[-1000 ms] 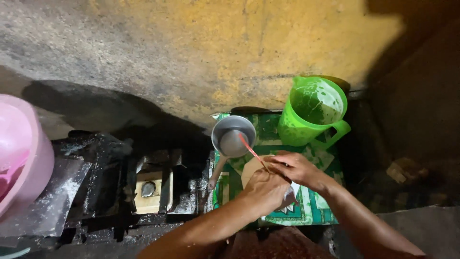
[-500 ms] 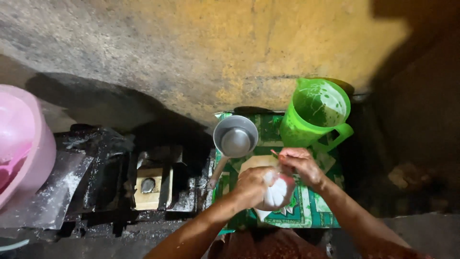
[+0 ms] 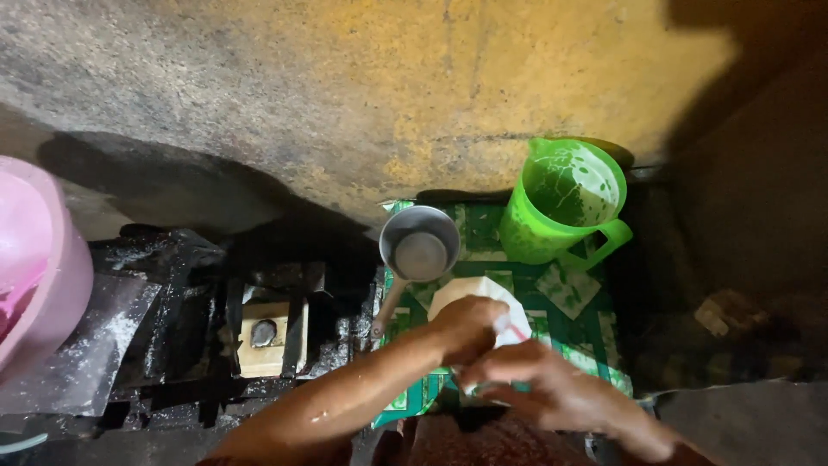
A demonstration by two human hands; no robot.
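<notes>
My left hand [image 3: 466, 328] is closed over a white bag [image 3: 479, 293] that rests on a green patterned mat [image 3: 573, 324]. My right hand [image 3: 552, 388] lies just below it, with its fingers pinched on the bag's near edge. A thin red strand [image 3: 517, 332] shows between the two hands. Most of the bag's near side is hidden by my hands. A small metal ladle cup [image 3: 420, 252] with a long handle stands just left of the bag. A bright green plastic jug [image 3: 565, 203], streaked white inside, stands behind it to the right.
A pink basin [image 3: 39, 276] sits at the far left edge. Between it and the mat is a dark, sooty stand with a pale square block [image 3: 263, 332]. A rough yellow-grey wall [image 3: 388, 95] rises behind. The right side lies in dark shadow.
The long red strand that was stretched up toward the metal cup is now short and tucked between my hands. Both hands have dropped lower and closed in on the white bag.
</notes>
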